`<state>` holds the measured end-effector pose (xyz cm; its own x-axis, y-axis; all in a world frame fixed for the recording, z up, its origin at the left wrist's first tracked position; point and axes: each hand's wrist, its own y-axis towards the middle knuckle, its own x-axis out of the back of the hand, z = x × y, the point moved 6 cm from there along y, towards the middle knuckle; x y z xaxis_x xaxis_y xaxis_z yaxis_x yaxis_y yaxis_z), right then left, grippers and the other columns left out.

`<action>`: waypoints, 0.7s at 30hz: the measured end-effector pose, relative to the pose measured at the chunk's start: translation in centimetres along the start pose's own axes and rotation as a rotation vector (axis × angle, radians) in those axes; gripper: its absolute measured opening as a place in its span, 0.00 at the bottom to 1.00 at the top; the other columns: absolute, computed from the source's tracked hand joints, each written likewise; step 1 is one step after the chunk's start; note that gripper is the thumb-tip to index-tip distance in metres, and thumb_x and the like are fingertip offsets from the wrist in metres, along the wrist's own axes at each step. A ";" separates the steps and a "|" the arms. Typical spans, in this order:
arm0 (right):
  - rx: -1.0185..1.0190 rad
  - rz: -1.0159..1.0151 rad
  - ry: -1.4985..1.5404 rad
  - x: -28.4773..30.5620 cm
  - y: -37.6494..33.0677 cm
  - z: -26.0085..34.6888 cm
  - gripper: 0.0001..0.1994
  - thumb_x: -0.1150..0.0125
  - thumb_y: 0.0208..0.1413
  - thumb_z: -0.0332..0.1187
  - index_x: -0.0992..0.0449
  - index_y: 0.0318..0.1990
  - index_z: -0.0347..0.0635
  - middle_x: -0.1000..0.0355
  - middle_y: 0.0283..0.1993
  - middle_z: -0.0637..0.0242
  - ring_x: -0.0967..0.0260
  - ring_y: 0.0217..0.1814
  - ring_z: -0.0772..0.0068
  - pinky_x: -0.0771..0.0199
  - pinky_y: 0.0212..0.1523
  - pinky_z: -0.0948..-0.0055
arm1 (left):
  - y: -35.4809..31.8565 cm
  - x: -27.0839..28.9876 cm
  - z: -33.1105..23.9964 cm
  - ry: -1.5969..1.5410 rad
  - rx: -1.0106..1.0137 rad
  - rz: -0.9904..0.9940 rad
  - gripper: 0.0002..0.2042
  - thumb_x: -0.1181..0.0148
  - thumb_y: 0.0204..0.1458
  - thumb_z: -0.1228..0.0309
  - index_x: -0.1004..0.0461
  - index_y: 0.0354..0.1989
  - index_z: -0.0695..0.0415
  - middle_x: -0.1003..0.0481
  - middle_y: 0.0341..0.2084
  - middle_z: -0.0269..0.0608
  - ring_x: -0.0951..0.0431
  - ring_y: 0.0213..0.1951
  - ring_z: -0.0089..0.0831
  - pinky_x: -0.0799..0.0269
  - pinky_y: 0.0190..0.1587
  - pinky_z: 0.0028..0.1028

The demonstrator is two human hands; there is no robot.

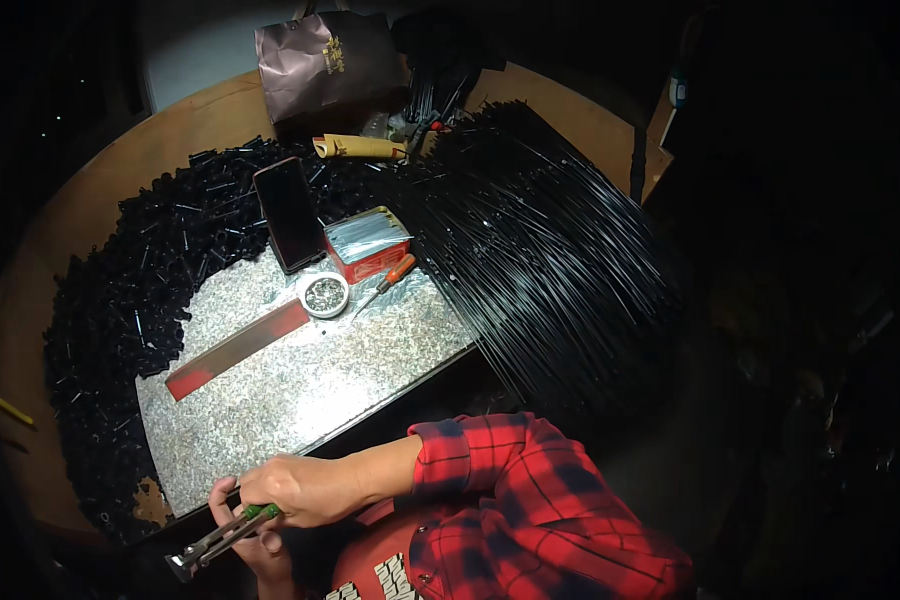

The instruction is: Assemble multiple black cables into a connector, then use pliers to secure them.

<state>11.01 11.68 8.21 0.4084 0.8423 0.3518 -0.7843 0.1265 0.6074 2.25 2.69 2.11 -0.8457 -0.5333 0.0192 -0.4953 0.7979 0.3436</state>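
Lower left of frame: right hand (295, 490) clasps green-handled metal pliers (220, 540); left hand (260, 545) curls beneath them. Speckled stone surface (300, 390) bare of finished pieces; black rod bundle (540, 230) and heap of small black tubes (140, 290) untouched.

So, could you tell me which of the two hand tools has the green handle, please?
The pliers gripped in the right hand at the slab's near edge; the screwdriver beside the red box has an orange handle.

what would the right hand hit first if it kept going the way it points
The right hand points left and slightly down along the pliers. Past their tip only the dark edge of the wooden table shows; depth is unclear.
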 end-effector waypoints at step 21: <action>-0.156 0.187 -0.103 -0.7 0.5 0.0 0.07 0.39 0.45 0.22 0.31 0.31 0.36 0.32 0.29 0.55 0.31 0.28 0.51 0.32 0.27 0.62 | -0.5 -0.7 -0.2 -0.218 0.016 0.190 0.47 0.26 0.31 0.52 0.48 0.56 0.62 0.22 0.26 0.40 0.23 0.31 0.23 0.29 0.33 0.23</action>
<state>10.32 11.13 8.24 0.2885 0.8020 0.5230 -0.9098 0.0595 0.4107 3.13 2.63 2.11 -0.9457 -0.3017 -0.1210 -0.3251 0.8831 0.3384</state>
